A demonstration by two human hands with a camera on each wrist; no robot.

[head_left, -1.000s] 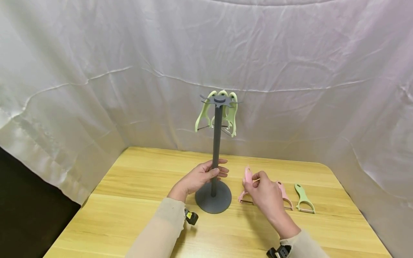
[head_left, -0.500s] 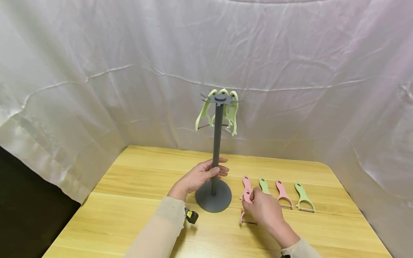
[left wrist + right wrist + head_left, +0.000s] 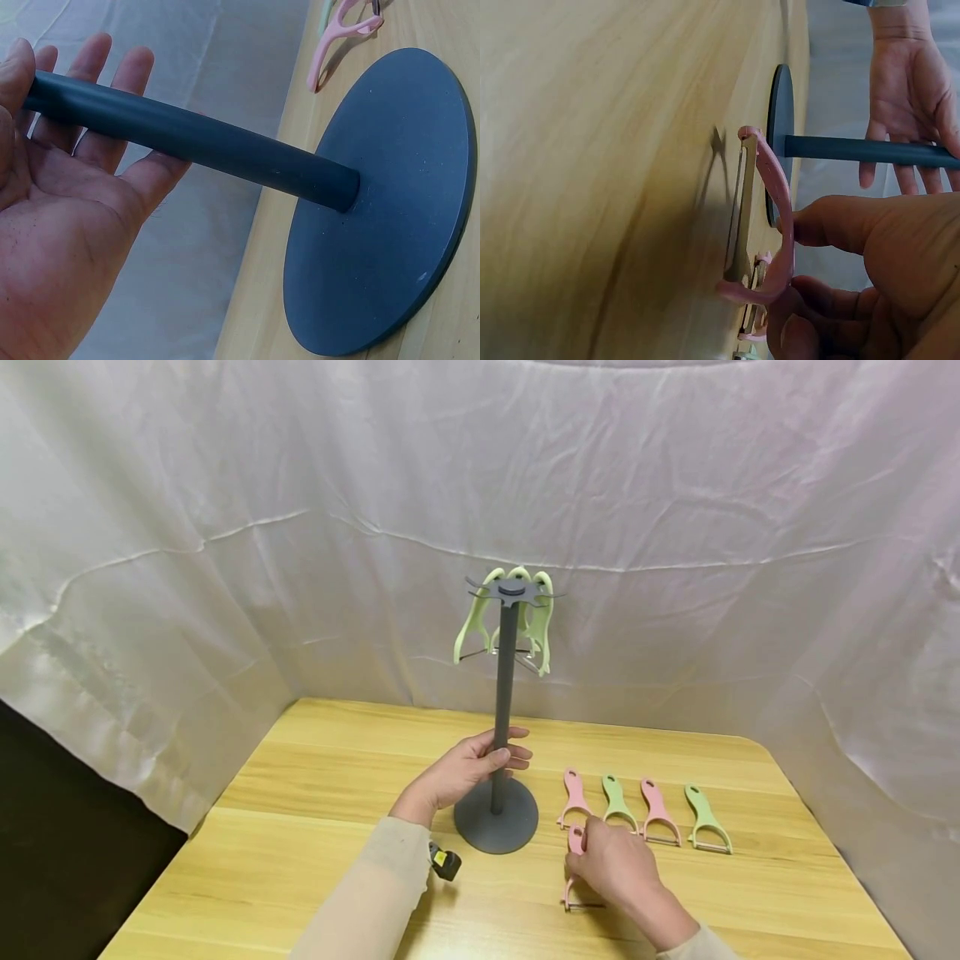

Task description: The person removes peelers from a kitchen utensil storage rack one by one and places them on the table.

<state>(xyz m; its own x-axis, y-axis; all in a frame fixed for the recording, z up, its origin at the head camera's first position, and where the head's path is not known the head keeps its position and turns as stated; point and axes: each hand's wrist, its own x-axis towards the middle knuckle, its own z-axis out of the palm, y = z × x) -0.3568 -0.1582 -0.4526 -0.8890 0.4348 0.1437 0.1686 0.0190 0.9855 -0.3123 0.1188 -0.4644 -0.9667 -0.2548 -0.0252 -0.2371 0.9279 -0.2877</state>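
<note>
My left hand holds the dark grey pole of an upright stand, thumb on the near side and fingers behind. In the left wrist view the pole runs down to a round base. Three light green peelers hang from hooks at its top. To the right, my right hand pinches a pink peeler by its handle, blade end toward me. The right wrist view shows the held peeler's pink frame close over the wood, its shadow beside it.
Just beyond my right hand, several peelers lie in a row on the wooden table, handles pointing away: a pink one leftmost, then a green one, a pink one and a green one. A pale curtain hangs behind the table.
My right hand has come toward me with the pink peeler, uncovering the pink and green peelers at the row's left end. My left hand and the stand have stayed put.
</note>
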